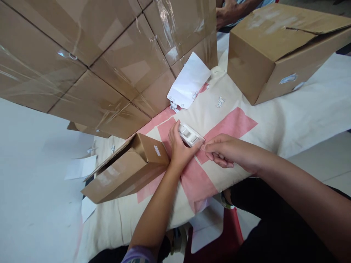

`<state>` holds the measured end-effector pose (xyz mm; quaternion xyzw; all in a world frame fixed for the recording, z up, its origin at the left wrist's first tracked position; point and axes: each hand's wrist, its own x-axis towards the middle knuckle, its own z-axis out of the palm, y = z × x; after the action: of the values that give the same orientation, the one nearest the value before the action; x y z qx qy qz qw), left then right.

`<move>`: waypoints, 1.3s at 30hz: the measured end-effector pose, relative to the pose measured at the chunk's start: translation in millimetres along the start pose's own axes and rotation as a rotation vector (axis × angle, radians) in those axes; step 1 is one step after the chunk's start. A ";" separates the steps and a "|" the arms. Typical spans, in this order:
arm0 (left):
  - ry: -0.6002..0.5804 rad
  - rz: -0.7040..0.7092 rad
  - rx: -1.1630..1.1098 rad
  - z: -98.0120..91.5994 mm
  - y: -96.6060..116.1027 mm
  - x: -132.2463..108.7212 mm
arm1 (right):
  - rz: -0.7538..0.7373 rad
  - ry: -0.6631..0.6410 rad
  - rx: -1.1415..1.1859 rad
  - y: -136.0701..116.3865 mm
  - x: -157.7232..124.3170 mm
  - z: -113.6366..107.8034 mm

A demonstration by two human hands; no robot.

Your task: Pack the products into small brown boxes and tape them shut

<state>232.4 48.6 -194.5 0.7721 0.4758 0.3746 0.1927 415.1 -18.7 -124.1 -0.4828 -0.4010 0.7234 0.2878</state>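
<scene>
I have the white device (189, 134) over the cream cloth (263, 126), among the pink strips (233, 124), grasped in the left hand (179, 144), its thumb along the near side. The right hand (222, 149) has thumb and forefinger at the device's right end; I can't tell whether they pinch anything. I judge this fine finger work on that end, calling for a firm left hold and a light right touch. Left stands an open box (126, 177); farther off, a paper sheet (189, 80) beside stacked cartons (115, 73).

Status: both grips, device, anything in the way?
Left grip around white plastic device. Right grip at its right end, hold unclear. Cardboard box close beside left grip.
</scene>
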 end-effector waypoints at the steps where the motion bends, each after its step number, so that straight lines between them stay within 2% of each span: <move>1: 0.003 0.001 0.000 0.1 -0.2 0.0 | 0.009 0.003 0.007 0.1 -0.3 -0.1; 7: 0.000 -0.005 0.002 1.3 -2.3 -0.4 | -0.020 -0.083 0.113 0.8 0.9 -0.7; 10: 0.001 -0.014 -0.011 0.1 -2.1 -0.7 | 0.035 -0.090 0.097 1.8 3.3 0.6; 13: -0.026 -0.040 -0.026 -1.8 1.5 -0.9 | 0.120 -0.044 -0.030 7.5 6.2 -1.6; 19: -0.039 -0.055 -0.050 -3.0 3.2 -1.7 | 0.104 0.104 -0.421 20.2 11.3 -12.1; 21: -0.085 -0.007 -0.052 -6.0 -2.7 -1.1 | 0.067 0.130 -0.509 22.2 12.7 -12.3; 24: -0.245 0.072 -0.115 -13.0 -14.2 1.0 | 0.001 0.151 -0.588 26.0 13.7 -11.4; 26: -0.289 0.089 -0.194 -16.3 -19.5 2.2 | -0.008 0.144 -0.599 28.4 13.6 -11.7; 30: -0.242 0.011 -0.235 -14.6 -17.5 1.8 | -0.024 0.132 -0.611 27.3 11.6 -13.4; 36: -0.214 -0.085 -0.185 -9.8 -5.1 -0.4 | 0.064 0.129 -0.596 22.3 12.6 -14.9; 39: -0.215 -0.111 -0.222 -10.5 -1.1 -1.3 | 0.015 0.143 -0.605 24.2 13.5 -14.4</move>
<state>223.4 47.3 -189.0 0.7543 0.4500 0.3287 0.3471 422.8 -16.0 -154.3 -0.5993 -0.5730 0.5377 0.1532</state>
